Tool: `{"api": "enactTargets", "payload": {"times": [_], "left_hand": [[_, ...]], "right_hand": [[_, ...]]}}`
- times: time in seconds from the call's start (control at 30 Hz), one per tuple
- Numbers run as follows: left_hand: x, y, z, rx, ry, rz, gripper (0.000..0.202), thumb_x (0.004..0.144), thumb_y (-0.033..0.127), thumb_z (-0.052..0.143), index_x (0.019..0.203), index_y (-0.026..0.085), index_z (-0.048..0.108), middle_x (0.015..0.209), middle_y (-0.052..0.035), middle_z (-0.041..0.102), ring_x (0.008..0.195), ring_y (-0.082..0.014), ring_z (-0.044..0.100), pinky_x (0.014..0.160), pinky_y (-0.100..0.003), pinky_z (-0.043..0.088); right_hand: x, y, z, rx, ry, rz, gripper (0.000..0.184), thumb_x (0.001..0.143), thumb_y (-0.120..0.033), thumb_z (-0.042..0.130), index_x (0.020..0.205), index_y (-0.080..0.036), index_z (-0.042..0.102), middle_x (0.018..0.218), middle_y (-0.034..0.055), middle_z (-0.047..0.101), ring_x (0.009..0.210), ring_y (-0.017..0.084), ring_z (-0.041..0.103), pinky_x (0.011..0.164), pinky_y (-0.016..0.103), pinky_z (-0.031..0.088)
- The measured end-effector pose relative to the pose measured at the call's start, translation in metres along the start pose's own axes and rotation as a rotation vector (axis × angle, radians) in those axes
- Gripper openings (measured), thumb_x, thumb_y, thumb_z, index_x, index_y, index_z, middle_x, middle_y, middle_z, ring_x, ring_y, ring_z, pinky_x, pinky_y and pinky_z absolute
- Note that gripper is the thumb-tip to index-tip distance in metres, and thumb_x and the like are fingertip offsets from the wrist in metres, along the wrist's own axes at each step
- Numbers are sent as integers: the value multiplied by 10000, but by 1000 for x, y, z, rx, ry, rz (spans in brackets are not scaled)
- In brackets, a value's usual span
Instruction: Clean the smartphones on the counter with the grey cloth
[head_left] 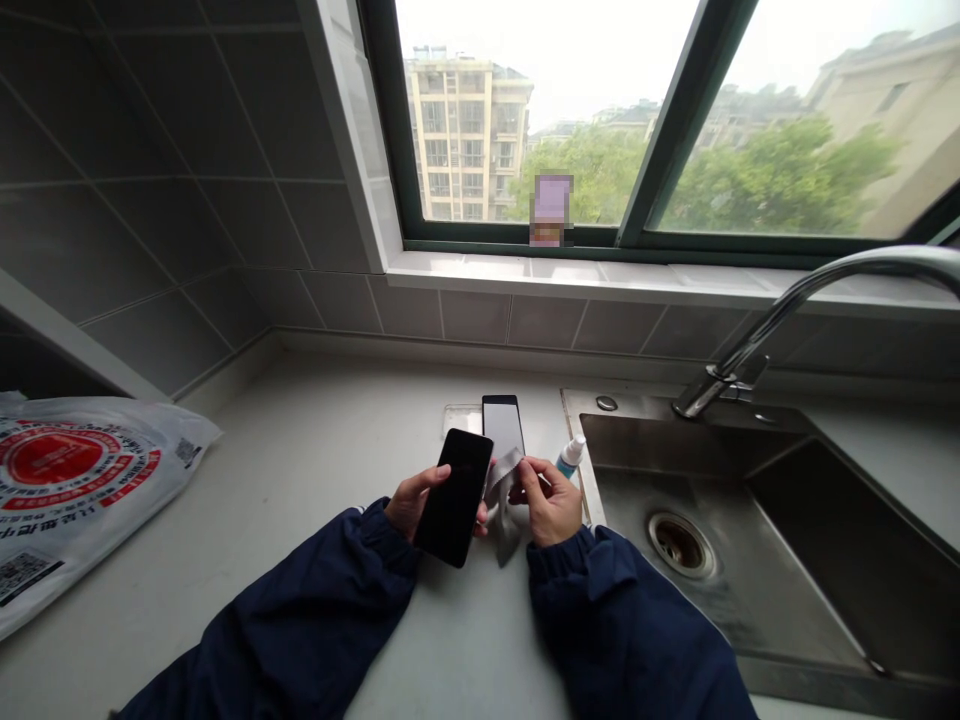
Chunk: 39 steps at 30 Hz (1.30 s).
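My left hand (411, 503) is wrapped round a black smartphone (454, 500), its thumb on the dark screen and its fingertips showing at the far edge. A grey cleaning cloth (507, 520) hangs from my right hand (553, 503), pinched between thumb and fingers beside the phone's right edge. Behind them a second phone (502, 420) with a pale grey screen lies on the counter, partly covered by the held phone and cloth. A clear phone case (461, 417) rests at its left. Just past my right hand stands a small spray bottle (571, 456) with a white top, its lower part hidden.
A steel sink (705, 610) with a curved faucet (780, 310) takes up the right side. On the left, a white plastic bag (90, 490) with red print lies on the counter (322, 430). A tiled wall and window sill (480, 270) bound the back.
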<state>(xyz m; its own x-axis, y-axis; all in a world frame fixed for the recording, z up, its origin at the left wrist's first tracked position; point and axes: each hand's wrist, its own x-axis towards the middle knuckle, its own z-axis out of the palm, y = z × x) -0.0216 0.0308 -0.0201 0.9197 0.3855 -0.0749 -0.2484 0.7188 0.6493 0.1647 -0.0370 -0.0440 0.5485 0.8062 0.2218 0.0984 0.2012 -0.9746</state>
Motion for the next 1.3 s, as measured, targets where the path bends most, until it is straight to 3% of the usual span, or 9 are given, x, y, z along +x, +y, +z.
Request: {"api": "enactTargets", "payload": {"times": [0.13, 0.3, 0.43, 0.5, 0.57, 0.7, 0.9, 1.07, 1.3], "left_hand": [[-1, 3, 1, -14, -7, 49, 688, 864, 477, 480, 1428, 92, 396, 935, -156, 690, 874, -260, 662, 873, -440, 482], [-1, 4, 3, -48, -18, 63, 659, 852, 468, 498, 1386, 85, 459, 944, -148, 667, 876, -249, 640, 834, -416, 509], [-2, 6, 3, -87, -5, 106, 627, 852, 446, 487, 1372, 94, 485, 994, -132, 637, 864, -245, 620, 796, -427, 528], [-2, 8, 3, -97, -3, 124, 617, 854, 442, 482, 1363, 94, 496, 982, -122, 633, 847, -240, 615, 777, -420, 535], [-2, 11, 3, -99, 6, 135, 613, 857, 441, 480, 1358, 88, 501, 1010, -127, 633, 840, -229, 611, 778, -409, 537], [0, 13, 3, -80, 52, 158, 580, 865, 425, 480, 1342, 97, 520, 1274, -149, 558, 860, -203, 601, 802, -388, 538], [2, 11, 6, -58, 102, 183, 561, 860, 422, 480, 1323, 110, 540, 1415, -152, 459, 868, -207, 600, 791, -400, 537], [2, 13, 7, -89, 121, 186, 599, 866, 463, 435, 1336, 101, 525, 1360, -181, 509, 854, -233, 606, 776, -423, 512], [0, 6, 6, -62, -80, 39, 702, 847, 528, 408, 1375, 73, 482, 1498, -215, 348, 866, -249, 602, 730, -403, 497]], "right_hand": [[-3, -2, 1, -26, -29, -50, 331, 871, -495, 604, 760, -185, 643, 609, 4, 601, 538, 144, 593, 505, 250, 513], [-2, -7, -1, -95, -40, -171, 328, 816, -475, 668, 650, -199, 607, 878, 63, 611, 869, 211, 614, 763, 328, 528], [-3, -10, -2, -177, -109, -293, 276, 746, -424, 744, 643, -204, 614, 1120, 98, 602, 1098, 270, 560, 982, 409, 431], [-4, -10, -1, -156, -187, -275, 271, 754, -408, 735, 641, -203, 598, 1061, 86, 633, 1014, 246, 596, 913, 377, 462], [-7, -8, 1, -103, -255, -204, 284, 768, -416, 719, 643, -202, 581, 833, 40, 645, 777, 184, 612, 744, 314, 493], [-12, -4, 5, -30, -310, -94, 371, 793, -488, 676, 617, -200, 522, 540, -45, 481, 484, 101, 441, 481, 231, 387], [-5, -3, 0, 116, -330, 68, 399, 797, -504, 663, 611, -190, 501, 564, -32, 494, 503, 99, 429, 483, 228, 368], [3, 5, -3, 209, -271, 179, 423, 771, -503, 688, 586, -190, 471, 546, -40, 478, 500, 96, 407, 483, 224, 353], [-3, -5, -2, 364, -334, 270, 342, 744, -478, 729, 723, -155, 619, 675, 34, 638, 595, 159, 574, 577, 280, 466]]}}
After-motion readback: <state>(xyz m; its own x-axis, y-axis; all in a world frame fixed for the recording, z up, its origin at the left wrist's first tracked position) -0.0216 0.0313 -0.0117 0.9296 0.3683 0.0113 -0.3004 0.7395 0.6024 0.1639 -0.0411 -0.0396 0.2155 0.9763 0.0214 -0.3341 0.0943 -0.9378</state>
